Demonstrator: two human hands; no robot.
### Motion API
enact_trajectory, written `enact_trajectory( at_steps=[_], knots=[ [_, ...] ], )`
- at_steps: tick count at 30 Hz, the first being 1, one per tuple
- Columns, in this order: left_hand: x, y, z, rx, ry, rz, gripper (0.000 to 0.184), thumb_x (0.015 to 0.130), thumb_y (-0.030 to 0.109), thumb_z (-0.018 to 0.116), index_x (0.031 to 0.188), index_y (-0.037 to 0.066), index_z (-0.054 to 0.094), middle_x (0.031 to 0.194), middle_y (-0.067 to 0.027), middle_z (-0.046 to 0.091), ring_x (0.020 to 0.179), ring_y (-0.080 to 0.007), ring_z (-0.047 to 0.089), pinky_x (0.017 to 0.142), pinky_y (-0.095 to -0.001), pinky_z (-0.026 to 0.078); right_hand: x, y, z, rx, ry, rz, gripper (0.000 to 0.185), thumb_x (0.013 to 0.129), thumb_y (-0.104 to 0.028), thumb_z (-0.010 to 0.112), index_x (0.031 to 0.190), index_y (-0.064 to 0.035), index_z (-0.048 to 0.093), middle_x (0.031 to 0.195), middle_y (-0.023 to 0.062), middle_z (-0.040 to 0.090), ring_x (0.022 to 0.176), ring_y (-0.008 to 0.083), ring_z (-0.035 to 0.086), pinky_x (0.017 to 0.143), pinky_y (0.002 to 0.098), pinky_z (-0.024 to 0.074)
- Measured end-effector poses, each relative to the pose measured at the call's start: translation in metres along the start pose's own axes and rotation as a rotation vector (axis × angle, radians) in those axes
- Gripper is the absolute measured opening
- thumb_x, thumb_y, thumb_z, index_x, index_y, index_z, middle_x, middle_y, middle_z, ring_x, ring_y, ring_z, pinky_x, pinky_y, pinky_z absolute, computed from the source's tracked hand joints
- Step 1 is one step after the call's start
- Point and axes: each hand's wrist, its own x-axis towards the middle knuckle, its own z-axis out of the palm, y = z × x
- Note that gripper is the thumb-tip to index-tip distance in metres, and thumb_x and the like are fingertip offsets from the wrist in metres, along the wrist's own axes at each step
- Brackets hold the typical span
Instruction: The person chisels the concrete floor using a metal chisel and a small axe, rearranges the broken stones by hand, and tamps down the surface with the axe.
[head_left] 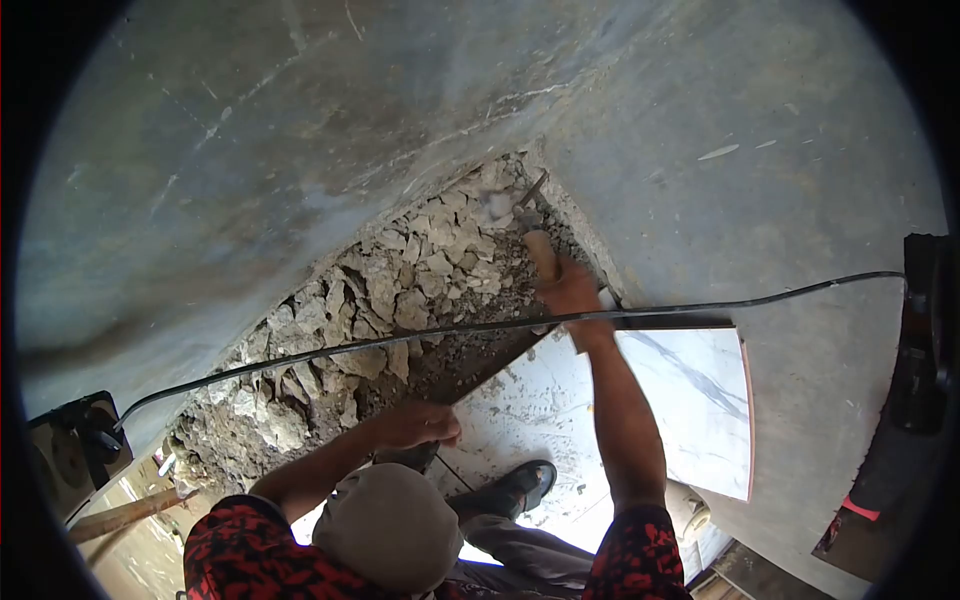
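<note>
My right hand (pixel 572 290) is closed round the wooden handle of a hammer-like tool (pixel 541 254). The tool's metal head lies over grey grit near the corner of the rubble, and part of it is blurred. Broken pale chunks of rubble (pixel 440 240) spread from that corner down to the lower left. Beside the rubble's lower edge, my left hand (pixel 415 425) has its fingers curled; whatever they may hold is hidden. White marbled tiles (pixel 690 390) lie under and beside my right forearm.
A black cable (pixel 500 325) crosses above the rubble and my right wrist, running to a socket box (pixel 72 450) at left. Grey walls (pixel 700 130) enclose the rubble. A sandalled foot (pixel 530 485) and a grey cap (pixel 388 530) show below. A wooden pole (pixel 125 517) lies lower left.
</note>
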Motion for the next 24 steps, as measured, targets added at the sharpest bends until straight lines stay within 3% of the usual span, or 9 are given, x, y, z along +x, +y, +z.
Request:
enact_trajectory(
  at_steps=[3, 7, 9, 10, 13, 15, 19, 21, 24],
  knots=[
    [0.001, -0.02, -0.021, -0.063, 0.023, 0.024, 0.032, 0.097, 0.032, 0.051, 0.098, 0.002, 0.061, 0.089, -0.0062, 0.066, 0.084, -0.0149, 0.063, 0.079, -0.0313, 0.05, -0.002, 0.004, 0.02, -0.159, 0.238, -0.252, 0.034, 0.077, -0.017, 0.061, 0.105, 0.0001, 0.055, 0.087, 0.0251, 0.063, 0.082, 0.0397, 0.064, 0.071, 0.0484, 0.0507],
    [0.021, -0.029, -0.041, -0.212, 0.344, 0.012, 0.032, 0.096, 0.032, 0.051, 0.097, 0.002, 0.061, 0.086, -0.0068, 0.066, 0.079, -0.0144, 0.063, 0.076, -0.0315, 0.05, -0.024, 0.013, 0.033, -0.237, -0.025, -0.4, 0.041, 0.069, -0.017, 0.069, 0.104, -0.0007, 0.057, 0.085, 0.0237, 0.063, 0.084, 0.0424, 0.062, 0.074, 0.0478, 0.0501],
    [0.027, -0.037, -0.054, -0.23, 0.392, 0.069, 0.033, 0.096, 0.034, 0.052, 0.096, 0.002, 0.06, 0.084, -0.0081, 0.066, 0.079, -0.0155, 0.064, 0.072, -0.0323, 0.051, -0.015, 0.016, 0.019, -0.137, 0.137, -0.32, 0.04, 0.069, -0.015, 0.068, 0.104, 0.0003, 0.056, 0.086, 0.0236, 0.064, 0.084, 0.0414, 0.063, 0.073, 0.0469, 0.0507],
    [0.03, -0.038, -0.062, -0.309, 0.445, 0.098, 0.033, 0.096, 0.034, 0.052, 0.095, 0.002, 0.06, 0.083, -0.008, 0.065, 0.078, -0.0159, 0.064, 0.07, -0.0324, 0.052, -0.017, -0.005, -0.002, 0.149, 0.08, 0.007, 0.037, 0.07, -0.011, 0.067, 0.103, 0.0016, 0.055, 0.085, 0.0251, 0.064, 0.083, 0.0419, 0.064, 0.071, 0.0467, 0.0513],
    [0.042, -0.054, -0.073, -0.539, 0.541, 0.153, 0.038, 0.092, 0.04, 0.06, 0.095, 0.003, 0.059, 0.078, -0.0075, 0.062, 0.072, -0.0162, 0.063, 0.067, -0.0311, 0.052, -0.02, 0.007, 0.014, 0.095, 0.273, -0.256, 0.031, 0.072, -0.012, 0.069, 0.095, 0.003, 0.054, 0.073, 0.0221, 0.062, 0.067, 0.0374, 0.064, 0.059, 0.0417, 0.0499],
    [0.067, -0.053, -0.11, -0.721, 0.285, 0.52, 0.032, 0.094, 0.035, 0.056, 0.096, 0.003, 0.058, 0.081, -0.0077, 0.064, 0.075, -0.0179, 0.065, 0.07, -0.0329, 0.055, -0.035, 0.009, 0.021, 0.051, 0.274, -0.276, 0.034, 0.07, -0.01, 0.07, 0.097, 0.0014, 0.053, 0.078, 0.0232, 0.063, 0.073, 0.0349, 0.065, 0.065, 0.0408, 0.0497],
    [0.149, -0.007, -0.159, -0.707, 0.456, 0.413, 0.055, 0.097, 0.044, 0.047, 0.122, -0.005, 0.047, 0.112, -0.0173, 0.057, 0.1, -0.0253, 0.061, 0.09, -0.0385, 0.053, -0.077, 0.015, 0.009, 0.127, 0.161, -0.154, 0.04, 0.071, -0.011, 0.07, 0.105, 0.0016, 0.054, 0.081, 0.022, 0.063, 0.072, 0.0327, 0.064, 0.067, 0.0383, 0.0496],
    [0.173, 0.067, -0.139, -0.696, 0.493, 0.347, 0.048, 0.1, 0.042, 0.04, 0.12, -0.001, 0.049, 0.114, -0.0136, 0.058, 0.094, -0.0215, 0.061, 0.07, -0.0307, 0.05, -0.092, 0.022, 0.004, 0.151, 0.145, -0.164, 0.043, 0.071, -0.011, 0.07, 0.109, 0.0015, 0.054, 0.08, 0.0205, 0.063, 0.07, 0.0304, 0.063, 0.067, 0.037, 0.0493],
    [0.215, 0.123, -0.134, -0.813, 0.355, 0.296, 0.053, 0.1, 0.042, 0.041, 0.126, -0.004, 0.045, 0.12, -0.0174, 0.058, 0.1, -0.024, 0.061, 0.075, -0.0301, 0.052, -0.124, 0.009, -0.023, 0.131, 0.083, 0.084, 0.049, 0.071, -0.011, 0.072, 0.116, 0.0005, 0.054, 0.072, 0.0118, 0.06, 0.062, 0.0165, 0.055, 0.058, 0.0314, 0.0467]
  ],
)
